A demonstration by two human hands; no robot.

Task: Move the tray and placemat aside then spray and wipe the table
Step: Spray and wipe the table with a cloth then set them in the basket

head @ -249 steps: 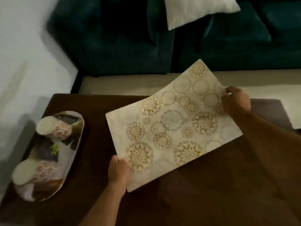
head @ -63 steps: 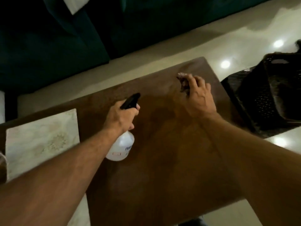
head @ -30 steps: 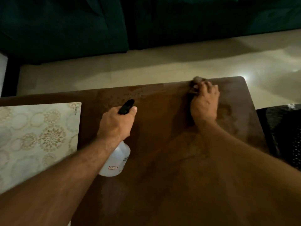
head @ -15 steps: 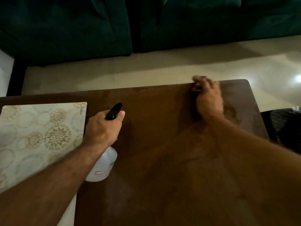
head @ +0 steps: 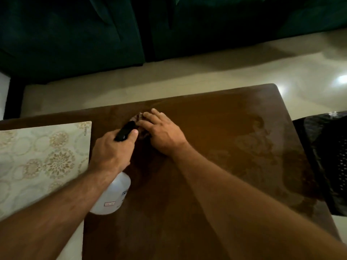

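My left hand (head: 110,149) grips the black trigger head of a white spray bottle (head: 112,196), held upright just above the dark brown table (head: 216,132). My right hand (head: 161,132) lies flat, fingers straight, and presses a small dark cloth (head: 138,117) onto the table's middle, right beside the bottle's nozzle. Most of the cloth is hidden under the fingers. Wet streaks show on the table's right half. The cream placemat (head: 37,162) with gold floral circles lies on the table's left end. The tray is out of view.
A dark green sofa (head: 93,30) runs along the far side, across a strip of pale tiled floor (head: 206,77). A black perforated chair or basket (head: 330,162) stands against the table's right edge.
My right hand has slid the cloth left from the far right corner to the table's middle, next to the bottle. The left hand with the bottle stayed near the placemat.
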